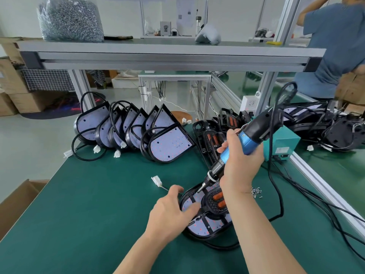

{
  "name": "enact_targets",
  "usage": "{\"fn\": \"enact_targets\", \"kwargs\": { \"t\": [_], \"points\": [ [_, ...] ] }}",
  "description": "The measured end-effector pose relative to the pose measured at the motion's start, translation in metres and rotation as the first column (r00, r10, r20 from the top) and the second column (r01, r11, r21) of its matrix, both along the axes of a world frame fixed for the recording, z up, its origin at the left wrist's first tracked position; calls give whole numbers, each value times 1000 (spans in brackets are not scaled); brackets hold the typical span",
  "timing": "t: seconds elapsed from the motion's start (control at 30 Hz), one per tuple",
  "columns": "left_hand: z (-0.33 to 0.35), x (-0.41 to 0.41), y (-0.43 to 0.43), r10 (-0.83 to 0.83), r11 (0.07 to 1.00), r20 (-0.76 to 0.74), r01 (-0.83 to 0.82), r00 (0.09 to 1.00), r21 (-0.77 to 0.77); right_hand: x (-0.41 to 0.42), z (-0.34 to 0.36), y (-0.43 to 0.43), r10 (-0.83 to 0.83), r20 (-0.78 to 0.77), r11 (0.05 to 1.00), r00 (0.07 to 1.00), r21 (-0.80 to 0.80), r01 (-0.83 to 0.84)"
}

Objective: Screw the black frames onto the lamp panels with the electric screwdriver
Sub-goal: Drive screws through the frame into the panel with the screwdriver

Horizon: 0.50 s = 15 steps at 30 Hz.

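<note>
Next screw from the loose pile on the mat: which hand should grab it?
Left, probably. The right hand is wrapped around the blue electric screwdriver, whose tip sits on the black-framed lamp panel. The left hand only rests on that panel, though the small silver screws lie beyond the right wrist.

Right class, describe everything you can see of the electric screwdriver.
The screwdriver has a blue barrel, black upper body and black chuck narrowing to a thin metal bit. A black cord leaves its top. The right hand grips it tilted, bit down-left, the tip at the upper rim of the framed panel on the green mat.
</note>
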<state>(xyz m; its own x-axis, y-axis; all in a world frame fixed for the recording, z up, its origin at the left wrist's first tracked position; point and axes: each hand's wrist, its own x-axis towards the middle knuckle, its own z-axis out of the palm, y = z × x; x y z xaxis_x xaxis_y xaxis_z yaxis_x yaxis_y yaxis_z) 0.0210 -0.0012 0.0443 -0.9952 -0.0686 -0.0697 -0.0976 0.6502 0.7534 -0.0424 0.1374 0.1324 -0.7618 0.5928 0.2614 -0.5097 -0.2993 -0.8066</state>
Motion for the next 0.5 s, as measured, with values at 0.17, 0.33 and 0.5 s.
{"fn": "enact_targets", "kwargs": {
  "t": [0.17,0.33,0.5],
  "points": [
    [2,2,0,-66,998,48,65,997,22,6,-4,-7,32,11,999,999,32,-33],
    [-1,5,4,-20,998,24,19,999,54,11,-3,-8,39,18,999,999,35,-39],
    [-3,7,7,-9,996,5,9,1000,89,14,-6,-12,51,33,997,998,54,-53]
  ]
}}
